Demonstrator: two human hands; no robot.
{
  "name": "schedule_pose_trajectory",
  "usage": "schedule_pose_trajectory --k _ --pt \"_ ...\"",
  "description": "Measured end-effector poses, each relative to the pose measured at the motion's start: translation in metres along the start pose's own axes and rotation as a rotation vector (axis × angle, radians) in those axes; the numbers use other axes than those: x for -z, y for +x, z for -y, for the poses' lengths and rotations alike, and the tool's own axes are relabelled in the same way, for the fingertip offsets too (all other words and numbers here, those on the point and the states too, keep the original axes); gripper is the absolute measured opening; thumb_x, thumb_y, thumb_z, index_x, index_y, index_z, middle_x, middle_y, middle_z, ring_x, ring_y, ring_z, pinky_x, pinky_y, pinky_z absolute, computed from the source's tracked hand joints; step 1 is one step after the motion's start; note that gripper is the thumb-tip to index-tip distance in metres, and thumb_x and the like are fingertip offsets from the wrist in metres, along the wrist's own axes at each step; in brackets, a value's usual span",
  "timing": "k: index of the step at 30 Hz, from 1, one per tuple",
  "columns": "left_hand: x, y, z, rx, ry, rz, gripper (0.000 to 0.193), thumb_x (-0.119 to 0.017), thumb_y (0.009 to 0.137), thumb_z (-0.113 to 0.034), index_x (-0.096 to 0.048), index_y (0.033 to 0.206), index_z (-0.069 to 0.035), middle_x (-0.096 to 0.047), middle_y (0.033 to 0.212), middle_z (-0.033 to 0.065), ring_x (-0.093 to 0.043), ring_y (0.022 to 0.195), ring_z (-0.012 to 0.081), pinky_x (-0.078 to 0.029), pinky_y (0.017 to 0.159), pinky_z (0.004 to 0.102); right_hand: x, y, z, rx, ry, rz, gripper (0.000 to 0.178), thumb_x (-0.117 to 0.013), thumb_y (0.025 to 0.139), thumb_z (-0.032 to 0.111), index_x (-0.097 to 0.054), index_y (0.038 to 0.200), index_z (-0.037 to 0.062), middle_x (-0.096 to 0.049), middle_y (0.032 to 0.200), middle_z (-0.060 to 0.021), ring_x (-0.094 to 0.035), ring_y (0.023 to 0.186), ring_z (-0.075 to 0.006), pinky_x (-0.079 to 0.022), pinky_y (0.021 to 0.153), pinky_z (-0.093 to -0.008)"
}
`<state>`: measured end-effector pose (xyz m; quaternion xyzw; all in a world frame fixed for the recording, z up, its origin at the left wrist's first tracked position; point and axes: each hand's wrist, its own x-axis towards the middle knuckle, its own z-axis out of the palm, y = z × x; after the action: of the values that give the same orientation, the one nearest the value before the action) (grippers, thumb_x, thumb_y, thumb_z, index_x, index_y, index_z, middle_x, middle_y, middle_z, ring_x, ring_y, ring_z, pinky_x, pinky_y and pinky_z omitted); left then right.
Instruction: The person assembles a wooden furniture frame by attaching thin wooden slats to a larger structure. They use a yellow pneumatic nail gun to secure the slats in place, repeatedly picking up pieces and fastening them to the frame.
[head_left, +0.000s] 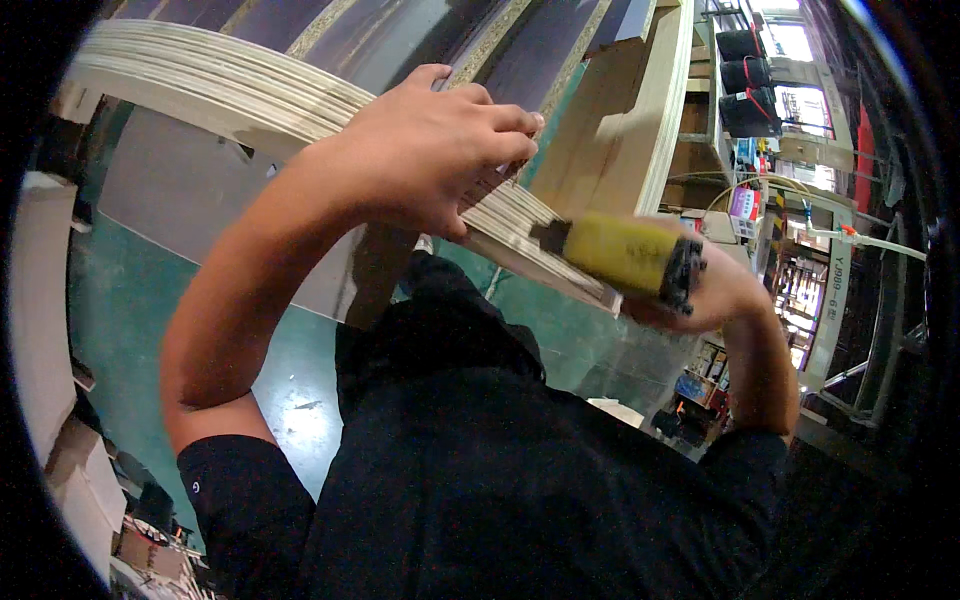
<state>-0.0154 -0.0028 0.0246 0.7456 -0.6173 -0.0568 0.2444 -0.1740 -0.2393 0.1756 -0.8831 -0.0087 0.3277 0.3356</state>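
Note:
A bundle of pale plywood strips (230, 85) lies layered edge up, curving across the upper left and running on to the middle right. Over it arches my left hand (430, 150), thumb on the near side and fingers bent on the far side, gripping the strips. Something small with printed marks shows under its palm, mostly hidden. My right hand (715, 295) is closed round a yellow and black nail gun (620, 255), blurred by motion. The nail gun's dark nose points left, at the top of the strips near their right end.
Beyond the strips are dark panels with chipboard bars (490, 45) and a wooden side board (610, 130). A pale hose (880, 240) hangs at the right near shelving with black rolls (748, 110). Below lies a green floor (140, 270); pale boards (45, 300) stand at far left.

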Motion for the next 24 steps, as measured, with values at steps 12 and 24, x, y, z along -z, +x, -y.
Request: schedule_pose_trajectory --k 12,24 --pt "0.015 -0.003 -0.003 -0.069 0.024 -0.083 0.106 -0.094 0.052 -0.039 -0.048 0.144 -0.017 -0.038 0.16 0.0072 -0.036 0.145 0.0356 -0.034 0.116 0.0502 -0.009 -0.037 -0.035 -0.018 0.285 0.054 0.054 -0.08 0.075 0.01 -0.061 0.124 0.0002 -0.069 0.109 -0.0116 -0.064 0.097 -0.0191 -0.052 0.088 -0.0339" --pt "0.053 -0.022 0.02 0.045 -0.026 0.09 0.103 -0.094 0.05 -0.036 -0.054 0.138 -0.002 -0.041 0.157 0.0141 -0.049 0.136 0.0356 -0.046 0.108 0.0416 0.0 -0.032 -0.028 -0.009 0.351 0.089 0.058 -0.081 0.075 0.013 -0.062 0.128 0.0016 -0.071 0.113 -0.0095 -0.063 0.096 -0.0147 -0.051 0.087 -0.0319"
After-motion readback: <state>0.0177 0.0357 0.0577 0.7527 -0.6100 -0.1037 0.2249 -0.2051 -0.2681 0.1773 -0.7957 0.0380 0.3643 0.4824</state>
